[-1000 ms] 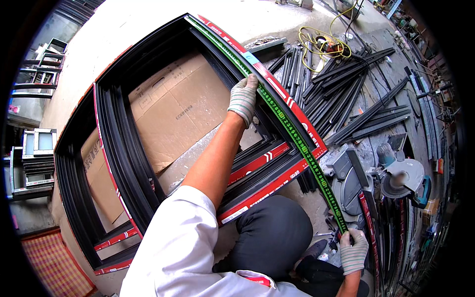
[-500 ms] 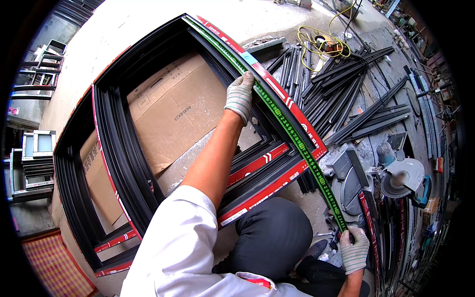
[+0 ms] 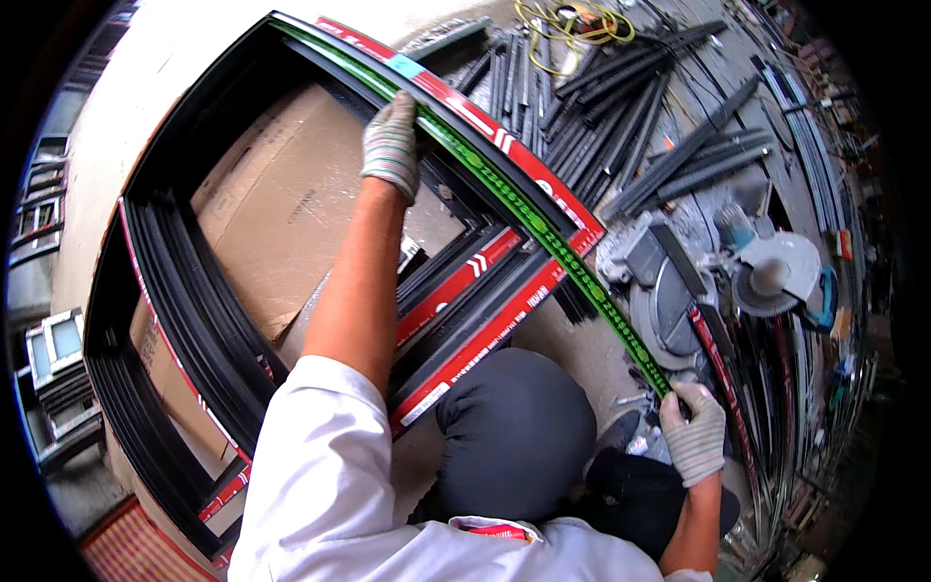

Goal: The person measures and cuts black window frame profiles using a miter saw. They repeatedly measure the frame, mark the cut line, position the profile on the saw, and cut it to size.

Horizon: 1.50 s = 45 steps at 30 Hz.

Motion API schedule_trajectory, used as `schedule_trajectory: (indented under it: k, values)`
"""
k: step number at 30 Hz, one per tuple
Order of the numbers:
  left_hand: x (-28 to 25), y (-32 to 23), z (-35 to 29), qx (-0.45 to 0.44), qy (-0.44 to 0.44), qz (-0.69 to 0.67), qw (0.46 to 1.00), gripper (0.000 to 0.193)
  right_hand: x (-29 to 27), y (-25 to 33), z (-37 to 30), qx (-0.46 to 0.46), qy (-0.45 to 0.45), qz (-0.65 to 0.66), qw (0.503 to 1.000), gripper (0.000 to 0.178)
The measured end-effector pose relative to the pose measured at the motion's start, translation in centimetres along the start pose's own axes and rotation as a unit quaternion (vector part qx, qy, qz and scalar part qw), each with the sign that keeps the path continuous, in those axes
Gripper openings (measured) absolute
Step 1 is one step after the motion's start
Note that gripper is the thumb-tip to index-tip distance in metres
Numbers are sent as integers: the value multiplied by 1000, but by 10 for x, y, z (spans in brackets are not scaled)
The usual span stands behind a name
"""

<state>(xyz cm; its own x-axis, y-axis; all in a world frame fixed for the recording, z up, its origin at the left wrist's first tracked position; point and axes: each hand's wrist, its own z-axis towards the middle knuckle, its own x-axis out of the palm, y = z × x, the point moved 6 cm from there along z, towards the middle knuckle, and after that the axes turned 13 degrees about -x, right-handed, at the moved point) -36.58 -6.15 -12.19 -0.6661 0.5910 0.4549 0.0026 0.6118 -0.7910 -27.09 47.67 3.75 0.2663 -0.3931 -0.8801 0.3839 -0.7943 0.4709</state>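
Note:
A green tape measure blade with dark markings runs along the top edge of a stack of black window frames. It extends past the frames' near right corner. My left hand, in a striped knit glove, is closed over the blade and the frame edge beside a light blue patch on the red strip. Out beyond the corner, my gloved right hand pinches the near end of the blade. A tape case cannot be made out there. Red protective film covers the outer frame faces.
Brown cardboard lies inside the frame openings. Loose dark profiles and a yellow cable lie at the far right. A mitre saw stands on the right. My bent knee is close to the frames' near side.
The whole view has shifted, so the frames and saw appear farther left and higher. Both hands keep about the same places along the tape and frame.

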Motion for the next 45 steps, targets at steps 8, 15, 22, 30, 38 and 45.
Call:
schedule_trajectory:
  k: [8,15,22,30,38,45]
  values:
    - [17,5,-27,-4,5,41,999,36,-2,3,6,25,13,7,1000,18]
    - [16,9,-25,4,41,59,997,32,-4,-1,11,58,26,20,998,17]
    - [7,5,-21,27,-1,85,996,33,-3,-2,17,43,52,41,997,18]
    - [19,7,-29,22,-27,59,998,31,-12,4,19,-12,135,52,989,37]
    - [6,10,-13,17,2,61,998,29,-19,4,26,-21,271,156,950,67]
    - [8,11,-12,24,1,79,997,29,-24,-2,24,23,281,222,933,88]
